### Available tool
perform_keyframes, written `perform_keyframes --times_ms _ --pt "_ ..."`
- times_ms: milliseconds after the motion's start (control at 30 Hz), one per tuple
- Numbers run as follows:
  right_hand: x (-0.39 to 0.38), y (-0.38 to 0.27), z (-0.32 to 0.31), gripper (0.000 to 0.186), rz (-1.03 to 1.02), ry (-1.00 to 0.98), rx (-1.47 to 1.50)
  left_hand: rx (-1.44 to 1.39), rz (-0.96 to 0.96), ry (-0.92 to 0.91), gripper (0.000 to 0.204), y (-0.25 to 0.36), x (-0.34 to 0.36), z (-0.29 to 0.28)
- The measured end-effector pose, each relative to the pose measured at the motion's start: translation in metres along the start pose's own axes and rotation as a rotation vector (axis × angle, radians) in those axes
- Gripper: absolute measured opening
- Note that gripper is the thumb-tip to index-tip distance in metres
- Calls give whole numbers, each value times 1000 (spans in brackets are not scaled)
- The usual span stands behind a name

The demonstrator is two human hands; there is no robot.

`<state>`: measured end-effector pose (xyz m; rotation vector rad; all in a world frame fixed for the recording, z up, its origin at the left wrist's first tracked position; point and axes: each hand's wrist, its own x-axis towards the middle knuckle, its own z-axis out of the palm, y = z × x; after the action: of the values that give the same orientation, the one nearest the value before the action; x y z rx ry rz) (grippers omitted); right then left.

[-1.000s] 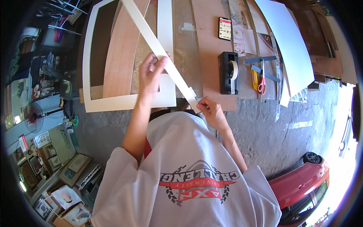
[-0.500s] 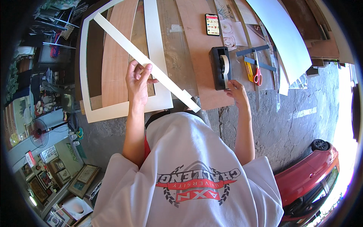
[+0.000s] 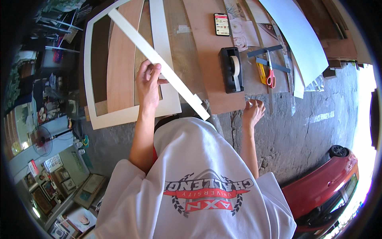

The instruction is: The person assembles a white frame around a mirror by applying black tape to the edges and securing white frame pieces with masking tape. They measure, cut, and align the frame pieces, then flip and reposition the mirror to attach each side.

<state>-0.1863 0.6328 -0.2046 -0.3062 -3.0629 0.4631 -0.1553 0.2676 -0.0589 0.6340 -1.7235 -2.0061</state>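
Note:
My left hand point(image 3: 148, 81) pinches a long white strip point(image 3: 159, 67) near its middle. The strip slants from the upper left down toward my shirt, and a short white piece point(image 3: 197, 99) lies against its lower end. It hangs over a white mat frame point(image 3: 131, 113) on the table. My right hand point(image 3: 253, 111) is closed, fingertips together on a small, shiny piece of tape point(image 3: 248, 100), just off the table's near edge. Above that hand stands a black tape dispenser point(image 3: 227, 73) with a pale roll point(image 3: 235, 65) in it.
To the right of the dispenser lie red-handled scissors point(image 3: 271, 79), a yellow cutter point(image 3: 261, 73) and dark strips point(image 3: 264, 51). A phone point(image 3: 221, 24) rests at the back, near large white sheets point(image 3: 298, 40). A fan point(image 3: 41, 140) stands left; a red car point(image 3: 322, 191) is at lower right.
My right hand has moved away from the tape dispenser toward me, past the table edge, with the piece of tape. The white strip in my left hand has shifted slightly.

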Motion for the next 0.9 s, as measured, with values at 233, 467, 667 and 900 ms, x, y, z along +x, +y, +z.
perform_keyframes --times_ms 233,467,667,900 --pt "23 -92 -90 31 -270 -272 762 -11 27 -159 30 10 -21 32" --pt "34 -197 -152 16 -370 -680 1138 -62 37 -245 40 29 -37 56" --pt "30 -215 -155 16 -401 -759 1120 -93 30 -225 42 35 -40 54" --pt "26 -223 -155 17 -417 -764 1096 -83 42 -212 41 38 -40 49"
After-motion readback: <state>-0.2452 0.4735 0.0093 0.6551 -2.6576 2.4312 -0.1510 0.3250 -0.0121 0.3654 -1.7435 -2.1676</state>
